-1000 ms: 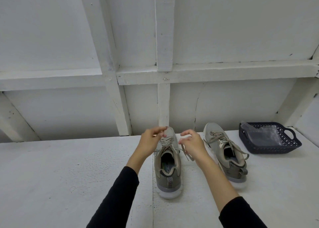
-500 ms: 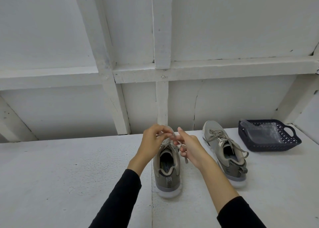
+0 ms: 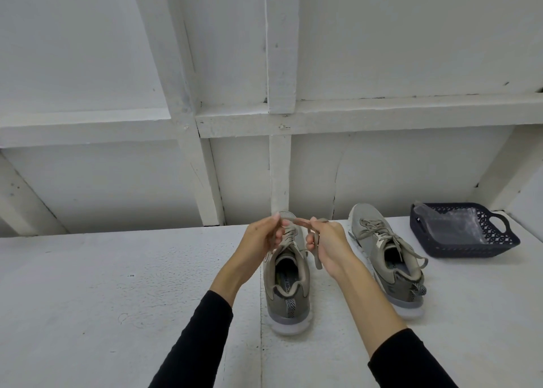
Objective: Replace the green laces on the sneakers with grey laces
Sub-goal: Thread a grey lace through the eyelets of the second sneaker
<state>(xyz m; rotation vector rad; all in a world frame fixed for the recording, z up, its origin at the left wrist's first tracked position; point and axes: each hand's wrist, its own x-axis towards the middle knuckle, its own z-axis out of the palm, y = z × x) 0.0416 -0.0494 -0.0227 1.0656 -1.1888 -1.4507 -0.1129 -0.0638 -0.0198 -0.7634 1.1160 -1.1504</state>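
Observation:
Two grey-olive sneakers stand on the white table, heels toward me. Over the tongue of the left sneaker [image 3: 289, 285] my two hands meet. My left hand [image 3: 261, 238] pinches one end of its lace [image 3: 289, 235] between thumb and fingers. My right hand [image 3: 329, 242] has its fingers curled round the other lace end, whose tail [image 3: 316, 257] hangs down beside the shoe. The right sneaker [image 3: 388, 261] stands apart to the right, its lace tied in a bow with loose ends. The laces look grey-green; their exact colour is hard to tell.
A dark blue perforated plastic basket [image 3: 499, 243] with handles stands at the back right and holds a clear plastic bag [image 3: 452, 226]. A white panelled wall with beams rises right behind the white table [image 3: 117, 285].
My hands have come together from either side of the left sneaker and now meet over its laces, each holding a lace end. The right sneaker and basket stayed put.

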